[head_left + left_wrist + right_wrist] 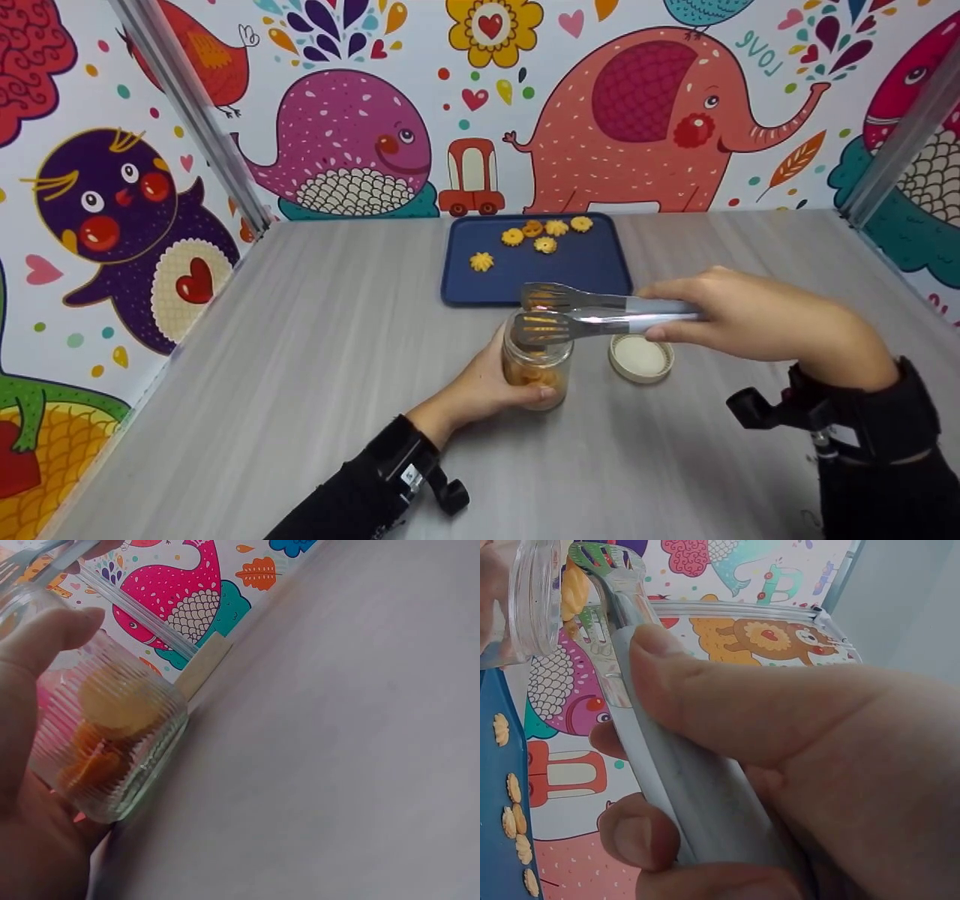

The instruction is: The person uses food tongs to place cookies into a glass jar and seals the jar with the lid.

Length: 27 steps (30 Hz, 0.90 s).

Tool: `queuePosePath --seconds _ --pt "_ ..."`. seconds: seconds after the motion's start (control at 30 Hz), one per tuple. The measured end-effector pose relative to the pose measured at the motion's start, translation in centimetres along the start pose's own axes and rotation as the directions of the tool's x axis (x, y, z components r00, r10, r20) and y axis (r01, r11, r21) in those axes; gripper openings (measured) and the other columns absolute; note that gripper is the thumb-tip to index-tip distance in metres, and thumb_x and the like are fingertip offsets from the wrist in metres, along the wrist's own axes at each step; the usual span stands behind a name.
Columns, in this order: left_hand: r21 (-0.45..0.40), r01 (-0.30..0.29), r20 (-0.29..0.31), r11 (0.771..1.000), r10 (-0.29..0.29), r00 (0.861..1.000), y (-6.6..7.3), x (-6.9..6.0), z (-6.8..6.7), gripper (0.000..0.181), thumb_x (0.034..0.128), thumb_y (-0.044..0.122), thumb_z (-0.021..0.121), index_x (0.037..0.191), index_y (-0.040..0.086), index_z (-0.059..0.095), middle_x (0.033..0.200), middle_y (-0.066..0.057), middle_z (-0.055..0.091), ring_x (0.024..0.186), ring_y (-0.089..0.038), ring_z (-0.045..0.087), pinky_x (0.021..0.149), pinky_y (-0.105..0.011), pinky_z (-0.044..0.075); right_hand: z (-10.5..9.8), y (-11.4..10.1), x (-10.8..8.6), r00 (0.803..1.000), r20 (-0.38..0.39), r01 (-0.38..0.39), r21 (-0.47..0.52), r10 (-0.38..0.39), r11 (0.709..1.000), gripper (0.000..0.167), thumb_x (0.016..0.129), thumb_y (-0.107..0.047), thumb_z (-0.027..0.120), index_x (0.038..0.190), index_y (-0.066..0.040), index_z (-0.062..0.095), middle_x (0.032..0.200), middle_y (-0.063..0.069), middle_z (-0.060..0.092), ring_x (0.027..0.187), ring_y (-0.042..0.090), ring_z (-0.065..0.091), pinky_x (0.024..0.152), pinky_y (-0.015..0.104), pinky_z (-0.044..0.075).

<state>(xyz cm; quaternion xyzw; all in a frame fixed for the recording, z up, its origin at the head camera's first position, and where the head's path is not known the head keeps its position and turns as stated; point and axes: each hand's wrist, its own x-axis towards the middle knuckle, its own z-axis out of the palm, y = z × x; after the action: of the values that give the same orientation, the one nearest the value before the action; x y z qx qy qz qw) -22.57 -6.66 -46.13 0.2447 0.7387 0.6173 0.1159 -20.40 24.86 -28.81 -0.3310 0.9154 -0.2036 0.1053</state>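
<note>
My left hand [487, 382] grips a ribbed clear glass jar [112, 727] that holds several cookies and stands on the table. In my right hand [731, 315] are metal tongs [600, 315] with pale grey handles, pinched between thumb and fingers. The tongs' slotted heads hover at the jar's mouth. A yellow cookie [574, 591] sits between those heads in the right wrist view. Just right of the jar, a round cream lid [641, 358] lies on the table beneath the tongs.
Behind the jar lies a blue tray [465, 289] with several flower-shaped cookies [545, 244] and a brown pretzel-like one [533, 228]. The grey table [337, 322] meets walls printed with cartoon animals at the back and sides. Metal posts [202, 120] stand at the corners.
</note>
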Motion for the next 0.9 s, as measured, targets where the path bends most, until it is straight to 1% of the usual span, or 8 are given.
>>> queuePosePath --seconds 0.1,0.23,0.37,0.57,0.73,0.9 --pt "-0.005 0.019 -0.003 1.000 -0.019 1.000 0.06 -0.04 0.03 0.110 0.0807 0.020 0.094 0.167 0.018 0.026 0.149 -0.001 0.060 0.140 -0.018 0.053 0.125 -0.045 0.029 0.02 0.03 0.05 1.000 0.002 -0.010 -0.005 0.010 1.000 0.045 0.102 -0.045 0.071 0.134 -0.015 0.072 0.108 -0.012 0.075 0.083 0.007 0.064 0.072 0.029 0.055" --pt "-0.010 0.029 -0.004 1.000 -0.029 1.000 0.04 0.01 0.05 0.110 0.0803 0.019 0.094 0.167 0.019 0.026 0.149 0.000 0.060 0.140 -0.017 0.053 0.125 -0.044 0.028 0.04 0.01 0.04 1.000 0.003 -0.018 -0.007 0.018 1.000 0.044 0.102 -0.044 0.071 0.135 -0.015 0.072 0.108 -0.012 0.074 0.084 0.008 0.064 0.071 0.028 0.054" --pt "-0.009 0.018 -0.002 1.000 -0.018 1.000 0.00 0.04 0.05 0.109 0.0805 0.019 0.094 0.166 0.017 0.026 0.148 -0.002 0.060 0.140 -0.018 0.053 0.125 -0.044 0.029 0.05 -0.03 0.01 1.000 0.003 -0.023 -0.003 0.023 1.000 0.042 0.102 -0.043 0.071 0.134 -0.016 0.072 0.106 -0.012 0.074 0.083 0.009 0.063 0.069 0.028 0.052" --pt "0.002 0.011 -0.003 1.000 -0.011 1.000 0.10 0.02 0.02 0.107 0.0809 0.018 0.093 0.165 0.015 0.028 0.148 -0.004 0.061 0.139 -0.019 0.054 0.124 -0.043 0.030 0.05 -0.06 0.02 1.000 0.008 -0.025 0.016 0.025 1.000 0.042 0.102 -0.044 0.071 0.133 -0.016 0.072 0.106 -0.012 0.074 0.083 0.009 0.064 0.071 0.028 0.054" --pt "-0.010 0.003 0.002 1.000 -0.003 1.000 -0.03 0.06 0.00 0.104 0.0807 0.018 0.093 0.164 0.013 0.030 0.146 -0.005 0.062 0.137 -0.018 0.055 0.124 -0.042 0.031 0.02 -0.10 0.21 0.998 0.022 -0.053 0.014 0.053 0.998 0.048 0.100 -0.047 0.073 0.134 -0.013 0.071 0.105 -0.010 0.075 0.080 0.009 0.064 0.069 0.028 0.054" --pt "-0.025 -0.003 0.008 1.000 0.003 1.000 -0.06 0.06 -0.03 0.107 0.0803 0.022 0.094 0.164 0.015 0.028 0.146 -0.003 0.061 0.137 -0.018 0.056 0.123 -0.041 0.033 -0.02 -0.07 0.24 0.997 0.013 -0.073 0.014 0.073 0.997 0.051 0.100 -0.047 0.074 0.136 -0.012 0.069 0.108 -0.007 0.075 0.083 0.009 0.065 0.073 0.029 0.057"
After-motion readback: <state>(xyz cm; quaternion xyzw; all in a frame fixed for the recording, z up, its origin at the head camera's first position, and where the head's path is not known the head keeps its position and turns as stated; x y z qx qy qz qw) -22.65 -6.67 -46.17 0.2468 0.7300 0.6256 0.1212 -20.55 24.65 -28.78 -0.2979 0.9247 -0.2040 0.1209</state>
